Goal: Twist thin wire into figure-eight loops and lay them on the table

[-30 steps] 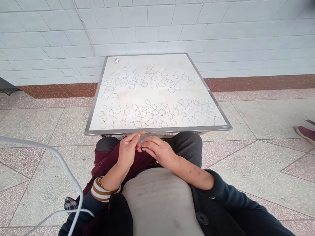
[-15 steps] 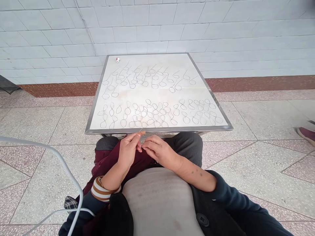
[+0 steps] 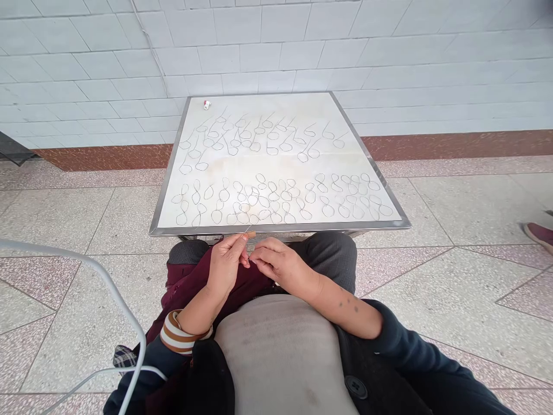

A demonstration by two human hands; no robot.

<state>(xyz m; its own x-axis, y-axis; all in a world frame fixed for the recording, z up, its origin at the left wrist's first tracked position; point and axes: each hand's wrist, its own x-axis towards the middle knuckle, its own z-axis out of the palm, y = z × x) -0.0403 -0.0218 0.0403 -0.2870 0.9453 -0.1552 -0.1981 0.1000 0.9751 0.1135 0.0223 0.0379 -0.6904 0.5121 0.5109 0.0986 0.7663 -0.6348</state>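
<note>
My left hand (image 3: 225, 258) is closed over my lap, just off the table's near edge. Its thumb and finger pinch a thin wire (image 3: 247, 229) that sticks up toward the table. A small tan piece (image 3: 251, 234) shows at the same fingertips; whether it is a block or a wrapped fingertip I cannot tell. Close by, my right hand (image 3: 283, 264) has its fingers pinched together near the left fingers. What they grip is too small to make out. On the table lie several wire figure-eights (image 3: 326, 206) in front and several single loops with straight tails (image 3: 201, 166) behind.
The white table (image 3: 259, 166) has a metal rim and stands against a tiled wall (image 3: 276, 57). A small red-and-white object (image 3: 207, 105) sits at its far left corner. A grey tube (image 3: 116, 294) curves at the left. Someone's shoe (image 3: 539, 235) shows at right.
Both hands stay almost in place, with the right hand and forearm shifted very slightly to the right. The pieces on the table have not moved.
</note>
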